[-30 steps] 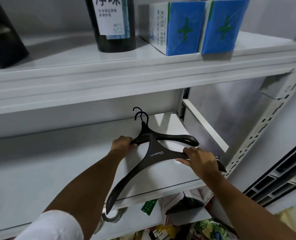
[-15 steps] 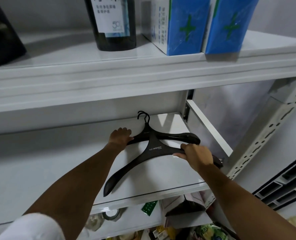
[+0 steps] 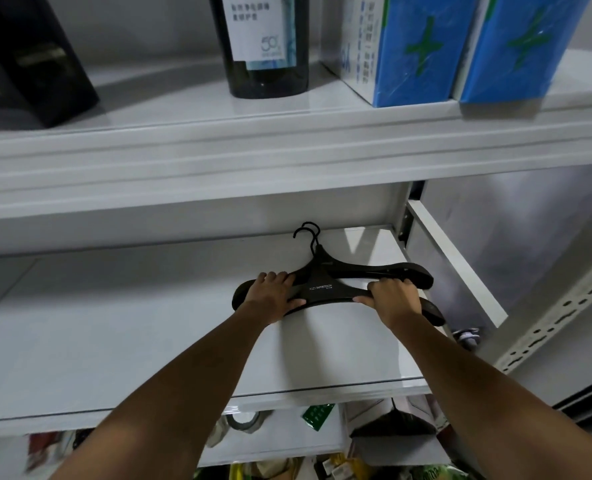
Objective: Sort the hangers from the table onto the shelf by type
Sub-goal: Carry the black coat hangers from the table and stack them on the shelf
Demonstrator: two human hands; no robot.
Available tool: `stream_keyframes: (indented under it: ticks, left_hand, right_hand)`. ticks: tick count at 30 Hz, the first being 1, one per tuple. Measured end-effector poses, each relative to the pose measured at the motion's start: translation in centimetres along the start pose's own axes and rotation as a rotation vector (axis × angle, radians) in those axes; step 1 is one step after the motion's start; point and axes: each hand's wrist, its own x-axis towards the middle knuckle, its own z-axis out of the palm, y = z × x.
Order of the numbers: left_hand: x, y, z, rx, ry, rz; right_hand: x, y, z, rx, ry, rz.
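Swung round from its earlier slant, the upper hanger (image 3: 325,289) now lies nearly level across the middle of the frame, and its left end, which a moment ago reached out past the front lip, sits back on the shelf (image 3: 114,341). In the head view, the only one, the left hand (image 3: 274,299) has shifted from the neck out to the hanger's left arm; its fingers lie over the top and the thumb tucks along the near edge. The right hand (image 3: 395,299) wraps the right arm the same way, fingers curled over it and thumb beneath. Gripping both ends looks meant to square this hanger over the lower hanger (image 3: 391,271), a matching black one that peeks out behind it at centre right. Their two hooks (image 3: 306,233) point to the back wall, almost overlapping, which suits stacking like with like. Both hangers rest toward the right end of the shelf. On the board above stand a dark bottle (image 3: 263,46), blue boxes (image 3: 412,46) at upper right and a black box (image 3: 21,57) at upper left.
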Motion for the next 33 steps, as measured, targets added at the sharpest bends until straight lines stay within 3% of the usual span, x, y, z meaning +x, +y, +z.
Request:
stream_keyframes:
  ticks: [10, 22, 28, 33]
  left_hand:
    - [0.3, 1.9, 0.3, 0.0, -0.067, -0.112]
    - [0.6, 1.2, -0.4, 0.048, -0.089, -0.072]
    - [0.3, 0.9, -1.0, -0.016, -0.042, -0.053]
    - [0.2, 0.6, -3.7, -0.112, 0.113, 0.049]
  right_hand:
    - [0.5, -0.1, 1.0, -0.021, 0.066, 0.003]
    - [0.4, -0.9, 1.0, 0.036, 0.033, 0.024]
    - [-0.3, -1.1, -0.1, 0.055, 0.091, 0.044]
    - [-1.2, -1.4, -2.8, 0.117, 0.168, 0.092]
